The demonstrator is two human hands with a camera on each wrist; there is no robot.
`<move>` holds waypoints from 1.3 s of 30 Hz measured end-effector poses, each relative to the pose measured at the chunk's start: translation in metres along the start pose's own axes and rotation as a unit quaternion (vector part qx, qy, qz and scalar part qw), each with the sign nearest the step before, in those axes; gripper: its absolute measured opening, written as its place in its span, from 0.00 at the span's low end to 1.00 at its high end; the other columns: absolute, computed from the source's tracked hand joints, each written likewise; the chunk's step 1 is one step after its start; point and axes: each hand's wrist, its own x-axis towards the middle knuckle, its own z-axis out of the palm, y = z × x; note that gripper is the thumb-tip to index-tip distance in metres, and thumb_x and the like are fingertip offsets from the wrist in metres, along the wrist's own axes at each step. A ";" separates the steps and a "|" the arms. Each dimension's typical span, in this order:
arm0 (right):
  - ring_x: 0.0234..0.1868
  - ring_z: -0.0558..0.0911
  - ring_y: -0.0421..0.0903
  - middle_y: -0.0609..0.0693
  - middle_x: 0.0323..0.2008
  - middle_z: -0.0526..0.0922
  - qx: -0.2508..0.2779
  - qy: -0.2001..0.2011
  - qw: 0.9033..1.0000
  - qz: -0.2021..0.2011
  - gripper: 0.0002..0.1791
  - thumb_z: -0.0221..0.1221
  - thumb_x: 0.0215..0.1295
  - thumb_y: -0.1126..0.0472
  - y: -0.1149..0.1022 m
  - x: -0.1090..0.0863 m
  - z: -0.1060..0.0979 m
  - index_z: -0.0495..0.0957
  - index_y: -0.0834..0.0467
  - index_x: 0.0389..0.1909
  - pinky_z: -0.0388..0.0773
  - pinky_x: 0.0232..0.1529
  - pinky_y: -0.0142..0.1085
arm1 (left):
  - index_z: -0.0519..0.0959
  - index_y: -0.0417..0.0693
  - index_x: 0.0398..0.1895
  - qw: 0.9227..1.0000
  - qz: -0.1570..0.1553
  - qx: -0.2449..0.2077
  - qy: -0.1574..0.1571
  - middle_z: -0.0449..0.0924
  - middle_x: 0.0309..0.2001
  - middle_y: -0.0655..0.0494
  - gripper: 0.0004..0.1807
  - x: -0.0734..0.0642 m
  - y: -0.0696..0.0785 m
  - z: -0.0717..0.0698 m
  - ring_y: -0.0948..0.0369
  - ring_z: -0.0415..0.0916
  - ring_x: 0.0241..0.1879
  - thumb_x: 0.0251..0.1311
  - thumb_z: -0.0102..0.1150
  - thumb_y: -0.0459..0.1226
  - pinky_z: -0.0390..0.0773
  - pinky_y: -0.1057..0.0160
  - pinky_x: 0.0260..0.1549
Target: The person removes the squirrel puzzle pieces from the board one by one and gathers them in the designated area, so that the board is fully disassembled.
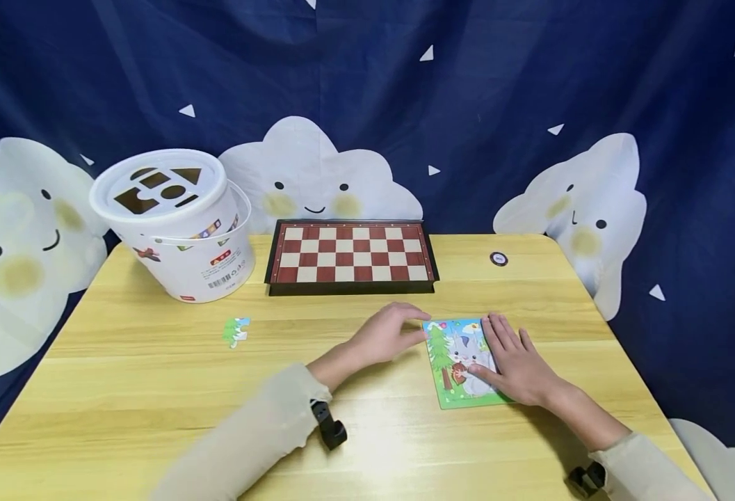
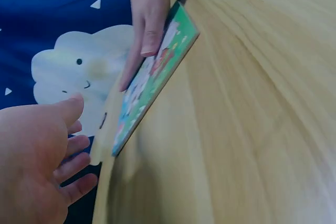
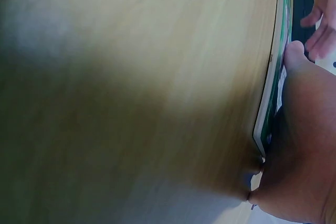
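A square picture puzzle (image 1: 445, 379) showing a grey squirrel and a green tree lies on the table, right of centre. My right hand (image 1: 517, 365) rests on the right side of it with fingers straight, hiding that part; in the right wrist view the thumb (image 3: 295, 56) lies over its edge. At the upper left corner, my left hand (image 1: 387, 335) holds nothing, its fingers relaxed and pointing toward the puzzle. The left wrist view shows those loose fingers (image 2: 79, 167) apart from the puzzle board (image 2: 157, 85). A small green and white puzzle piece (image 1: 234, 332) lies well to the left.
A white bucket (image 1: 186, 264) with a shape-hole lid stands at the back left of the wooden table (image 1: 154, 390). Beside it, at the back middle, lies a red and white checkered board (image 1: 352, 254). A small dark round disc (image 1: 498, 259) lies at the back right. Behind hangs a blue curtain (image 1: 367, 76).
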 end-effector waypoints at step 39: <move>0.79 0.42 0.67 0.68 0.79 0.41 0.013 -0.002 1.000 -0.004 0.52 0.53 0.74 0.37 -0.001 0.001 0.001 0.42 0.67 0.80 0.39 0.71 0.70 | 0.85 0.58 0.46 0.985 -0.063 0.143 0.076 0.78 0.58 0.62 0.09 0.038 0.013 0.073 0.61 0.69 0.61 0.70 0.62 0.47 0.66 0.62 0.62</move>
